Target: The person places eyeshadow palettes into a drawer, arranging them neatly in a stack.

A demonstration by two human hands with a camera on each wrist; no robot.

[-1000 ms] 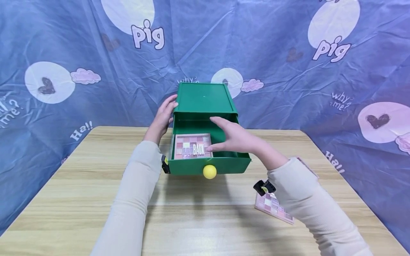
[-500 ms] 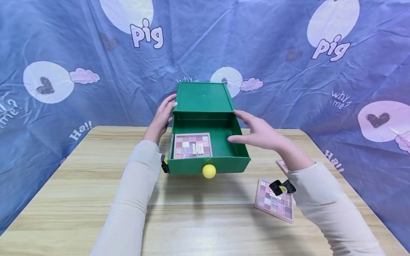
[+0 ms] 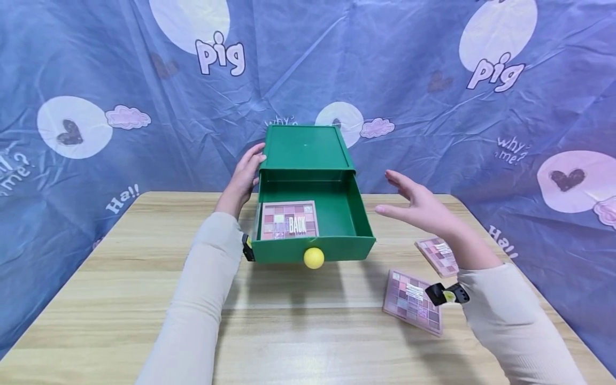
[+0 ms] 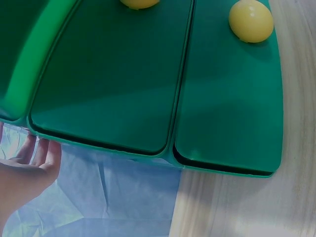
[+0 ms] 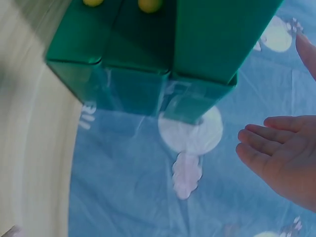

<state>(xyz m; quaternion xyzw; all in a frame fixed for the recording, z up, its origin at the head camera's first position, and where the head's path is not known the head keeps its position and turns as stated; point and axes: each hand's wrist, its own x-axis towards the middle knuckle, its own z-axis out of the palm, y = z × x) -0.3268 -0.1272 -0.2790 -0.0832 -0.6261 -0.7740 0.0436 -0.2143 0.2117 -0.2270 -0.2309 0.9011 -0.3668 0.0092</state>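
Observation:
A green drawer cabinet (image 3: 308, 147) stands on the table with its top drawer (image 3: 339, 206) pulled out. One eyeshadow palette (image 3: 289, 220) lies in the drawer's left part. My left hand (image 3: 244, 175) rests against the cabinet's left side near the top; the left wrist view shows its fingers (image 4: 49, 155) along that side. Off to the right of the drawer, my right hand (image 3: 421, 207) hovers with fingers apart and thumb out, holding nothing. Below it, two more palettes lie on the table: a near one (image 3: 409, 302) and a farther one (image 3: 437, 254), partly covered by the right arm.
A yellow knob (image 3: 314, 258) sticks out from the open drawer's front. Beneath it, shut drawers show more yellow knobs (image 4: 251, 20) in the left wrist view. A blue printed cloth (image 3: 192, 117) hangs behind the wooden table (image 3: 144, 299).
My right hand has moved right, from over the open drawer to beyond its right side, uncovering the drawer's interior and more of the table palettes. The left hand stays on the cabinet.

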